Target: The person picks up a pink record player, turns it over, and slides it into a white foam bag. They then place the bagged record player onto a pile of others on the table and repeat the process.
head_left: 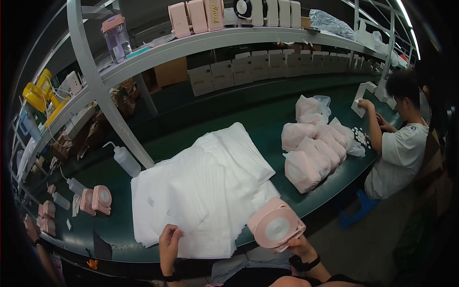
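Observation:
My right hand (297, 245) holds a pink square device (276, 225) with a round white disc on its face, just above the near edge of the green table (267, 122). My left hand (169, 243) pinches the near edge of a wide stack of white foam bags (201, 191) that lies on the table in front of me. The pink device hangs at the stack's right corner.
Bagged pink devices (313, 148) are heaped to the right. A seated person in a white shirt (399, 153) works at the far right end. Squeeze bottles (125, 160) and loose pink devices (98, 199) stand at left. Shelves above hold white boxes (267, 64).

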### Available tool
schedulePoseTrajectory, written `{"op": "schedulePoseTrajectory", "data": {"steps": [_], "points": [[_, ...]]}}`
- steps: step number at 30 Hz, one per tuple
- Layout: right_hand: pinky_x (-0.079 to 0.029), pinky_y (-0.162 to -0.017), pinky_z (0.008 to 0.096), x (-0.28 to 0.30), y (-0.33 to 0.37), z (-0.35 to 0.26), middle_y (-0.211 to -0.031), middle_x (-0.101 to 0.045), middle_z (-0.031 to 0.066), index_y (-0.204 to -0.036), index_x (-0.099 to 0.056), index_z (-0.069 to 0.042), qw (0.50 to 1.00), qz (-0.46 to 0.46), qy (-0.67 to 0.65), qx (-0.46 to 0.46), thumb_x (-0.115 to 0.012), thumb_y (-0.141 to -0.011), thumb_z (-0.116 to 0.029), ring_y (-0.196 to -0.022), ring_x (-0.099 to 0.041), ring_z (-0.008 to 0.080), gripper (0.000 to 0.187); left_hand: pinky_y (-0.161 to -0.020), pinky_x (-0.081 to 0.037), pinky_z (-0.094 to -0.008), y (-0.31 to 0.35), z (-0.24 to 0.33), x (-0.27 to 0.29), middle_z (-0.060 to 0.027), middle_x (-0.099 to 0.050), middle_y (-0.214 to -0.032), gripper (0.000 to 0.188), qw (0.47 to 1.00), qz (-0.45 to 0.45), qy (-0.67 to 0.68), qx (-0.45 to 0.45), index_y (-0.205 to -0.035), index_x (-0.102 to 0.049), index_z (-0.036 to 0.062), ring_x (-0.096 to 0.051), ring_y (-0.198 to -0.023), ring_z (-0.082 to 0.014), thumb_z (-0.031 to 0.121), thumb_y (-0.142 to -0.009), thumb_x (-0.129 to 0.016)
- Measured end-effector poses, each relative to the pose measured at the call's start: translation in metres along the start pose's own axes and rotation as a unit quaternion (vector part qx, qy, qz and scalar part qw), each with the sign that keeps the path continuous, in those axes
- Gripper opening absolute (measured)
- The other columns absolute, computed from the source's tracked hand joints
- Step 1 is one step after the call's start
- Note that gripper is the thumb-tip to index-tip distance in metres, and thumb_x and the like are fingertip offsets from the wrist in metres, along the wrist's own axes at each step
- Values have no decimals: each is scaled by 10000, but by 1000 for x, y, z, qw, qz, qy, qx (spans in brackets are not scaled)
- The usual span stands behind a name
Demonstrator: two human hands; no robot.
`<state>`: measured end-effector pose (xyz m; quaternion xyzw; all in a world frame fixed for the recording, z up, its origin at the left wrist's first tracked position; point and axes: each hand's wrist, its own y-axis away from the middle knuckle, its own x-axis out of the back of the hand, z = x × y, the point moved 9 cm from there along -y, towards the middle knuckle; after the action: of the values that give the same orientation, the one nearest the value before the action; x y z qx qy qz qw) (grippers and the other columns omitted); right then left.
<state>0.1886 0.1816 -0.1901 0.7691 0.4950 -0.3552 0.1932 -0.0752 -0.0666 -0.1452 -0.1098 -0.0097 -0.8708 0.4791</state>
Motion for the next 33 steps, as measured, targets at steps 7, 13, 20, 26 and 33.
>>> {"op": "schedulePoseTrajectory", "data": {"steps": [7,13,20,26,33], "points": [[-487,-894,404,-38,-29,70,-1208,-500,128,-1355,-272,-39,972,-134,-145,-127,-689,-733,-106,-1104,-521,237,751,-831,-422,-265,10,-13,-137,-28,-590,-964,175,975,-183,124,31,-1050,-553,-5,-531,-903,-110,58,-899,-489],[-481,-903,381,-16,-48,77,-1247,-466,109,-1371,-252,-56,989,-61,-88,-101,-658,-757,-91,-1115,-510,213,737,-915,-401,-281,14,-36,-150,-76,-583,-1113,243,978,-109,172,38,-1109,-539,-22,-534,-1037,-144,102,-913,-468],[-451,-947,396,27,-31,29,-1250,-471,116,-1367,-260,-44,998,-23,-39,-37,-656,-760,-77,-1142,-498,223,725,-847,-454,-304,9,-46,-134,-103,-572,-1082,310,831,33,529,170,-1106,-512,-1,-559,-983,-202,254,-956,-422],[-518,-807,336,34,1,-5,-1190,-512,108,-1356,-284,-5,1000,-7,18,-3,-666,-775,-176,-1030,-561,183,716,-762,-436,-267,2,-27,-147,-38,-552,-899,232,943,1,323,82,-975,-517,25,-525,-836,-129,234,-966,-416],[-546,-585,315,30,19,62,-992,-596,128,-1234,-410,35,960,-51,-89,-262,-603,-833,-313,-769,-631,191,565,-604,-360,-183,-2,13,-156,28,-459,-741,174,991,-19,133,-16,-867,-489,38,-414,-683,-43,174,-962,-438]]}}
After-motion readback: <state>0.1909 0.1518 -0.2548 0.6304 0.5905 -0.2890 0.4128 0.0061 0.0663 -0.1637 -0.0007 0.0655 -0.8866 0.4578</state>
